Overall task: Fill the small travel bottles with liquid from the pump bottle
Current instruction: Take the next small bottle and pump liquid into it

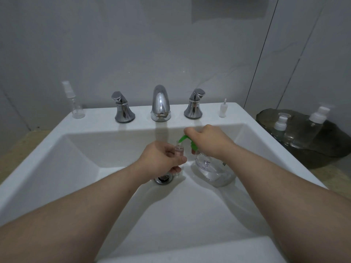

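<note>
Head view looks down into the sink [57,133], where my left hand [161,158] pinches a small travel bottle [179,150] between thumb and curled fingers, upright over the basin, just above the drain [164,178]. My right hand [208,142] is curled over the top of the pump bottle [209,168], which stands in the basin just right of the small one, leaning a little. What matters is the green pump spout [183,138]: it points left from my right hand, its tip right at the small bottle's open mouth. I judge the next press needs that mouth kept directly under the tip, long axis vertical, or liquid runs down the outside.
</note>
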